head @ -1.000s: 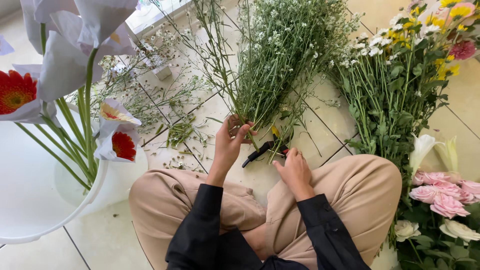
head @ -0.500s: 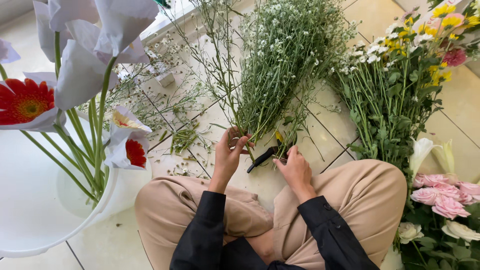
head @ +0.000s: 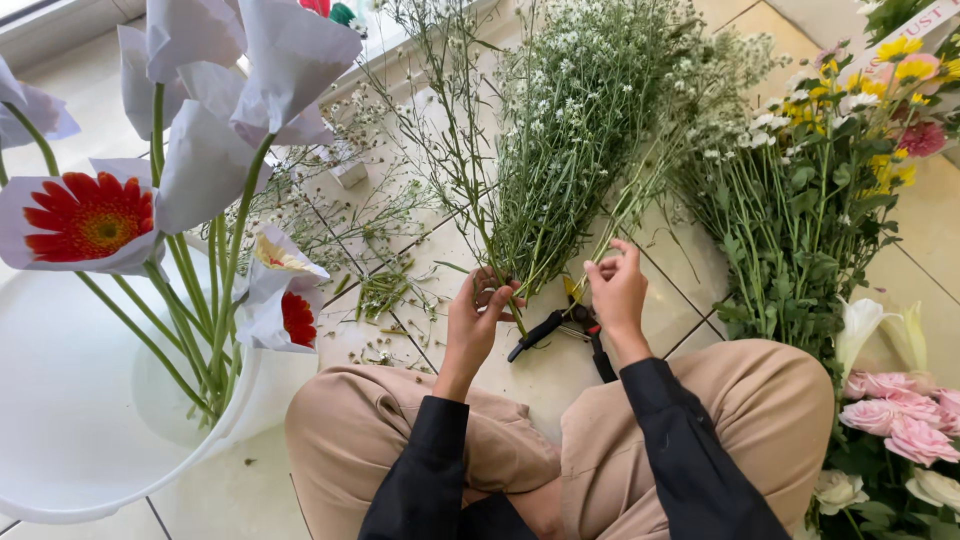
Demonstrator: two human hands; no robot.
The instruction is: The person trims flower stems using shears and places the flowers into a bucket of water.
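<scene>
I sit cross-legged on a tiled floor. A big bunch of small white flowers (head: 575, 130) lies in front of me with its stem ends toward my knees. My left hand (head: 472, 325) is closed around the lower stems of this bunch. My right hand (head: 618, 295) is just right of it, its thumb and fingers pinching a thin green stem at the bunch's edge. Black-handled shears (head: 560, 328) lie on the floor between my hands, touched by neither.
A white bucket (head: 70, 420) at the left holds red gerberas (head: 88, 218) in paper sleeves. A bundle of white and yellow daisy-like flowers (head: 800, 190) lies at the right, with pink roses (head: 895, 410) below it. Cut stems and leaves (head: 385, 290) litter the tiles.
My right hand has left the shears and risen to the stems. The shears now lie free on the floor. My left hand stays on the bunch.
</scene>
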